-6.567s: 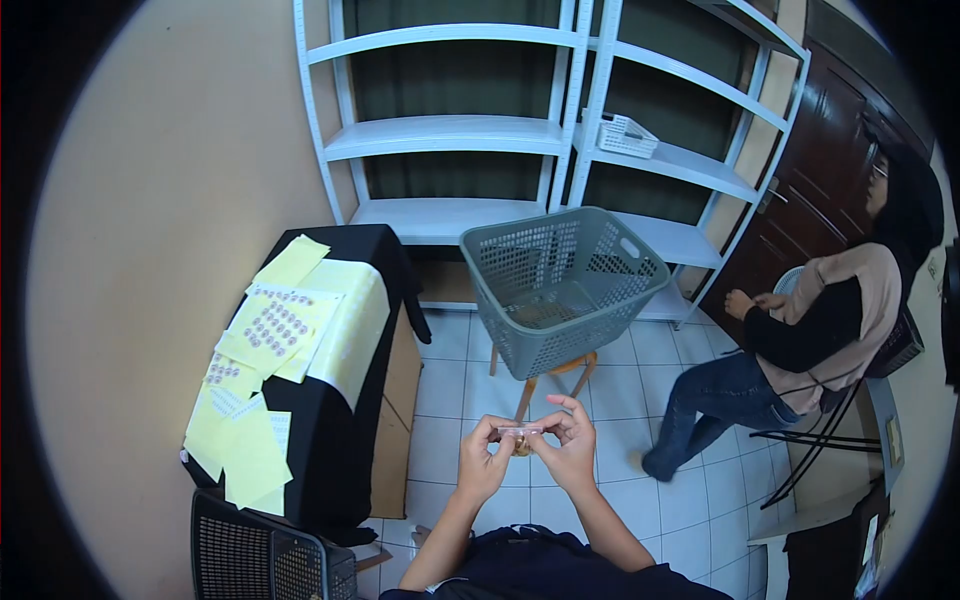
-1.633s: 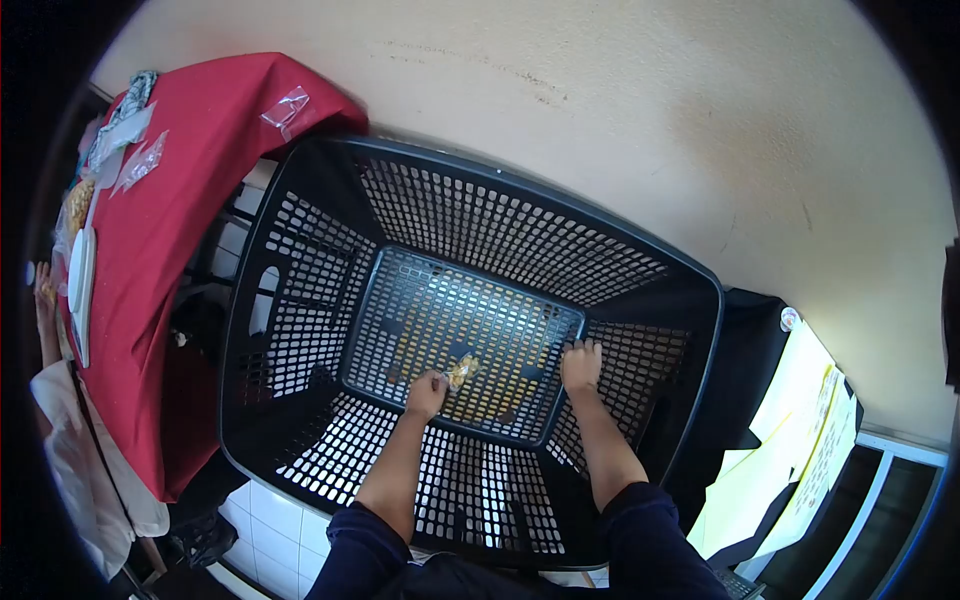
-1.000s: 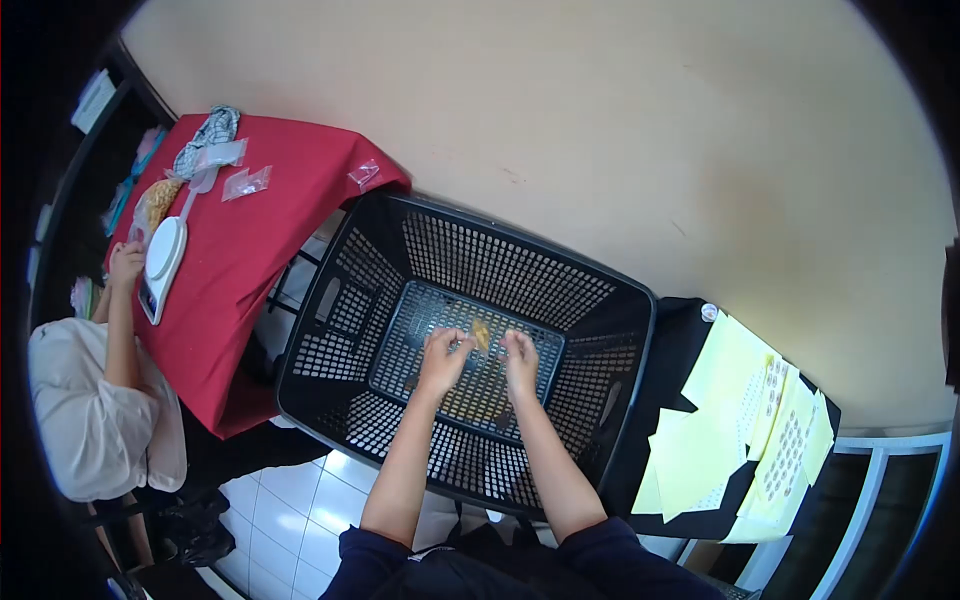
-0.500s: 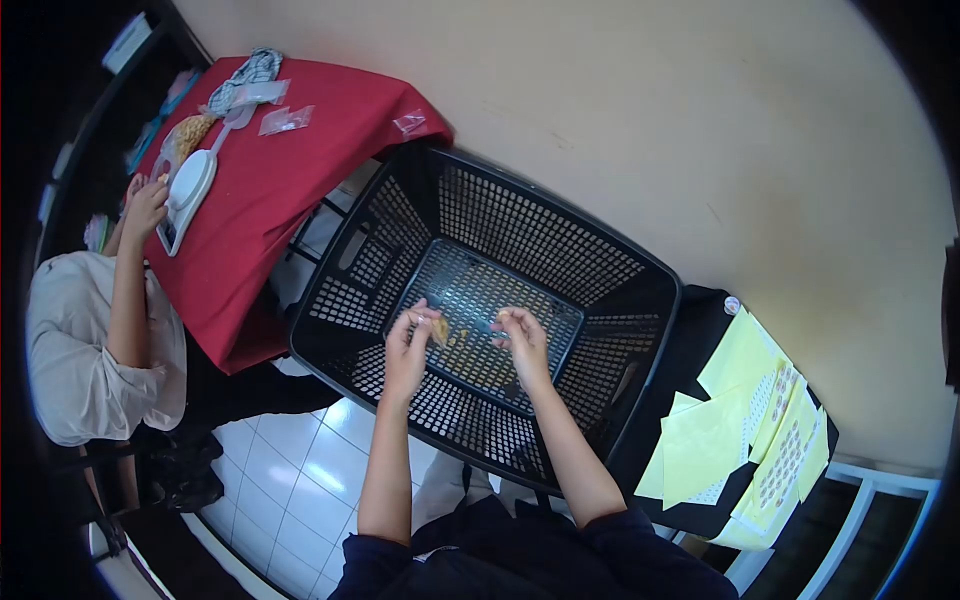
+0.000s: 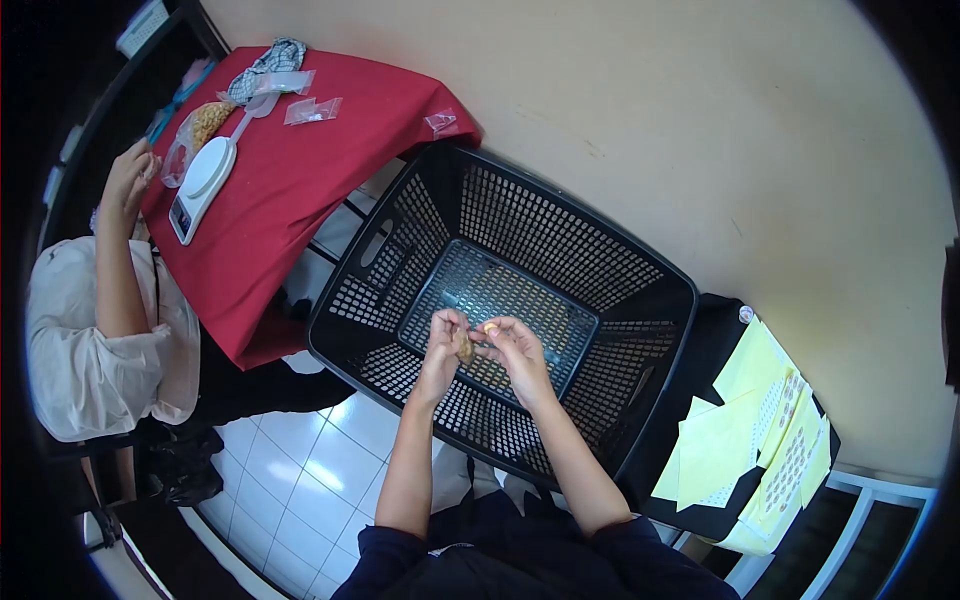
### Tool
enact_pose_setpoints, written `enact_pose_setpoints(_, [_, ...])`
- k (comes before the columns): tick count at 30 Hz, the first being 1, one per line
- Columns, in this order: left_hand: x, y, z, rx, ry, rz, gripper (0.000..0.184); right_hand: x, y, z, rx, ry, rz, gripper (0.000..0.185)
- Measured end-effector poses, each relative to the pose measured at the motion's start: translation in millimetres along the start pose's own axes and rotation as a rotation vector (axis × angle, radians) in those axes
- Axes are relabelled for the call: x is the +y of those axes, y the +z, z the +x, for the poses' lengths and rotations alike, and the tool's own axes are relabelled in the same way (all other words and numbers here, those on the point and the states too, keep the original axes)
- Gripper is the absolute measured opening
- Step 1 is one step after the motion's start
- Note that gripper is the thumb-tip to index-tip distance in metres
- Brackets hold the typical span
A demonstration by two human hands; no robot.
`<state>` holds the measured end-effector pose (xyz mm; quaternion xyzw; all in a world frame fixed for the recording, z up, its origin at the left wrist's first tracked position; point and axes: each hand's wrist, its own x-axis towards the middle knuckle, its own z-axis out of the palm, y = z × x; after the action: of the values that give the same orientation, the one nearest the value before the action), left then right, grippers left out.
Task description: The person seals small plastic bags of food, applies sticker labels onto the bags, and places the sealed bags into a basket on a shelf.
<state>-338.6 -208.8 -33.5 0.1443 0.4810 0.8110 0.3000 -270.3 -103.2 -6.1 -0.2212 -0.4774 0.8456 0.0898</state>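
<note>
Head view: L hand (image 5: 440, 352) pinches small tan bag (image 5: 464, 347) over black basket (image 5: 560, 240); R hand (image 5: 518, 356) grips tiny yellowish item (image 5: 490, 327), type unclear, close by. Prob. best: bag steady w/ L, light fingertip pressure w/ R.

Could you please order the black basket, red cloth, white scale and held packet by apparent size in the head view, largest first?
1. Black basket
2. Red cloth
3. White scale
4. Held packet
No two look alike in size.

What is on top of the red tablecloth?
White digital scale, bag of yellowish pieces, translucent utensil, checkered cloth, clear plastic packets. Anything under the checkered cloth is hidden.
</note>
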Motion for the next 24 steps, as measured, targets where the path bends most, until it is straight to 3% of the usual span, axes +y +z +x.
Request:
enact_pose_setpoints(2, [6, 6, 2, -0.005, -0.086, -0.33, 0.032, 4, -3, 3, -0.001, -0.045, 0.071, 0.013])
enact_pose_setpoints(4, [4, 2, 8, -0.015, -0.082, -0.376, 0.041, 22, -8, 9, 0.099, -0.139, 0.101, 0.015])
enact_pose_setpoints(6, [7, 6, 14, -0.018, -0.113, -0.691, 0.045, 35, -12, 13, 0.246, 0.03, 0.541, 0.013])
enact_pose_setpoints(10, [5, 11, 25, -0.004, -0.118, -0.636, 0.041, 45, -4, 12, 0.208, 0.138, 0.718, 0.013])
enact_pose_setpoints(15, [13, 13, 32, -0.028, -0.171, -0.822, 0.023, 28, -2, 3, 0.248, 0.098, 0.599, 0.015])
enact_pose_setpoints(22, [18, 16, 36, -0.044, -0.154, -0.87, 0.019, 10, 7, -16, 0.193, 0.082, 0.661, 0.015])
enact_pose_setpoints(24, [18, 16, 36, -0.012, -0.173, -1.041, 0.016, 6, 11, -18, 0.178, 0.002, 0.53, 0.013])
